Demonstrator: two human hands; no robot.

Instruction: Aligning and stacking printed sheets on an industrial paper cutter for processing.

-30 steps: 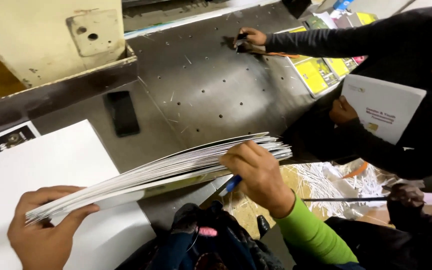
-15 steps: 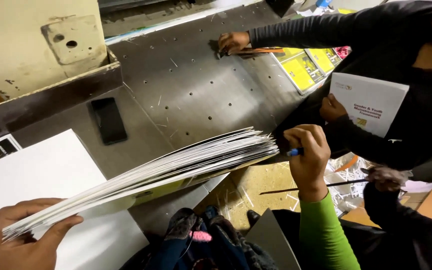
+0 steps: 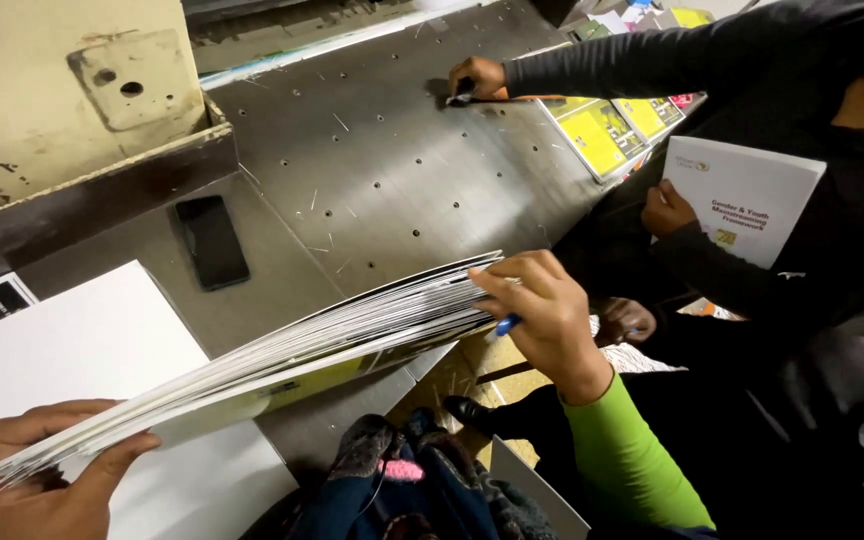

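Note:
A thick stack of printed sheets (image 3: 282,365), white with yellow edges showing, is held flat and slightly bowed above the grey metal table (image 3: 382,170). My left hand (image 3: 42,480) grips its near-left end from below, thumb on the underside. My right hand (image 3: 542,315), in a green sleeve, clasps the far-right end and also pinches a blue pen. Below the left part of the stack lies a pile of blank white sheets (image 3: 62,350).
A black phone (image 3: 212,240) lies on the table by a beige machine block (image 3: 82,90). Across the table another person in dark sleeves presses a hand (image 3: 477,78) on the surface and holds a white booklet (image 3: 742,195). Yellow printed sheets (image 3: 602,130) lie at the right edge.
My right hand has shifted back onto the stack's right end and closed over it. The stack sits a little lower and flatter, and the view has tilted slightly.

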